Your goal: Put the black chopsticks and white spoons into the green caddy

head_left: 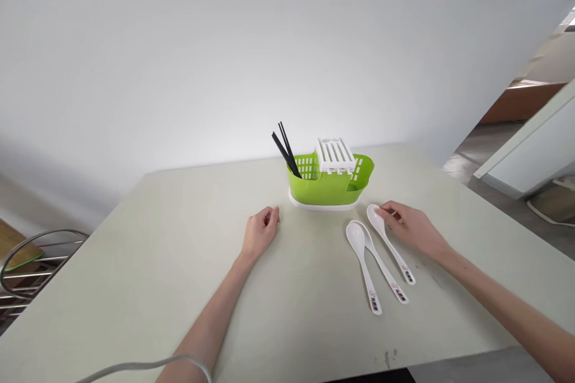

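Observation:
My right hand (412,227) reaches in from the right, its thumb and fingers closed at the bowl of a white spoon (396,256) that lies on the table. Left of it lie two more white spoons, one spoon (367,272) partly covering the bowl of the other spoon (381,266). All the handles point toward me and carry small printed marks. My left hand (259,232) rests on the table, curled into a loose fist with nothing visible in it. Beyond both hands stands a green slotted basket (321,192) with black chopsticks (287,154) leaning in its left end.
A white slotted rack (335,157) sits across the basket's top. The pale table (188,239) meets a white wall (202,72) behind. A grey cable (144,365) crosses my left forearm. A metal rack (27,275) stands beyond the table's left edge.

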Tool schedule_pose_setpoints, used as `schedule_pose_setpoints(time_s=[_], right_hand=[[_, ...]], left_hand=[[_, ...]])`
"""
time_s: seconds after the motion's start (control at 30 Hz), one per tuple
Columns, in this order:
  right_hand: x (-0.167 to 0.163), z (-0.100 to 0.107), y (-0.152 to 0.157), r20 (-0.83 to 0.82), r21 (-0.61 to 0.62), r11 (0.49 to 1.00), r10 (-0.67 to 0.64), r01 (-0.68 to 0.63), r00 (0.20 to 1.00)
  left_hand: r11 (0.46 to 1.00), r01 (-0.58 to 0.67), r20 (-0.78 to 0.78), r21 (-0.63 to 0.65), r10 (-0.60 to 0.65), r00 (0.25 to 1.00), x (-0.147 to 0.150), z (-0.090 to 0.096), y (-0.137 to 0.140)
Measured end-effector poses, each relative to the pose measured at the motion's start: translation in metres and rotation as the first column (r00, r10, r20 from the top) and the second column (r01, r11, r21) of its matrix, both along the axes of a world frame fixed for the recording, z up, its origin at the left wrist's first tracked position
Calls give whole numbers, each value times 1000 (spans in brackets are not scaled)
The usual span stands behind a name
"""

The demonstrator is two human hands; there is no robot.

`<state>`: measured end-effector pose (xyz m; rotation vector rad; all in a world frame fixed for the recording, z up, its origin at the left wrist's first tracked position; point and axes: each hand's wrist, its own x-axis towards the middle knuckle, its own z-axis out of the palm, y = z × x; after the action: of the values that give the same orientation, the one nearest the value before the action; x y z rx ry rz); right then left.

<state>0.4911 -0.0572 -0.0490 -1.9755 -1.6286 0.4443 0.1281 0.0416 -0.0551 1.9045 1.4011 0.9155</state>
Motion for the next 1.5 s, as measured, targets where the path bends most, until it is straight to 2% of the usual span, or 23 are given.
schedule_pose_setpoints(time_s=[0.1,0.23,0.33,0.4,0.57,0.7,0.83,0.97,1.03,1.13,1.23,1.3,1.4,1.47,1.5], right_hand=[[-3,21,-9,-60,38,997,-63,65,996],[-24,62,-21,-154,104,991,-69,86,986],[-47,89,-28,-266,115,991,-35,68,963],[-63,100,-33,-371,90,996,12,23,929],[-94,104,-45,-656,-48,989,76,-142,751],[-106,104,-49,-758,-108,967,69,-229,649],[-107,112,-47,-797,-79,976,61,-205,601],[-108,126,-37,-805,8,992,82,-128,588],[-111,134,-28,-785,82,993,115,-82,609],[-118,146,-10,-678,267,963,206,-24,706],[-127,157,11,-474,517,856,288,-2,832],[-132,161,27,-294,637,771,265,-18,918],[-140,162,55,-31,699,702,218,-135,976],[-145,159,73,137,685,698,161,-211,977],[-148,157,81,215,655,715,135,-245,967]], left_hand=[[1000,2,-4,2,-2,1000,0,0,0],[1000,2,-14,2,-2,1000,1,0,0],[1000,2,-32,9,-2,999,1,1,-1],[1000,7,-46,14,-7,999,1,2,-2],[999,31,-109,42,-26,994,2,0,-5],[996,58,-185,72,-44,982,2,-2,-6],[995,67,-209,79,-49,977,3,-3,-6],[995,63,-209,81,-45,977,3,-3,-6],[995,59,-207,83,-41,977,4,-3,-6],[994,63,-203,86,-44,978,4,-2,-7],[994,68,-206,83,-50,977,4,-1,-8],[994,72,-208,77,-55,977,4,-1,-9],[995,72,-208,71,-56,977,4,-1,-9],[995,72,-212,73,-55,976,4,-2,-9],[994,73,-215,76,-55,975,4,-3,-9]])
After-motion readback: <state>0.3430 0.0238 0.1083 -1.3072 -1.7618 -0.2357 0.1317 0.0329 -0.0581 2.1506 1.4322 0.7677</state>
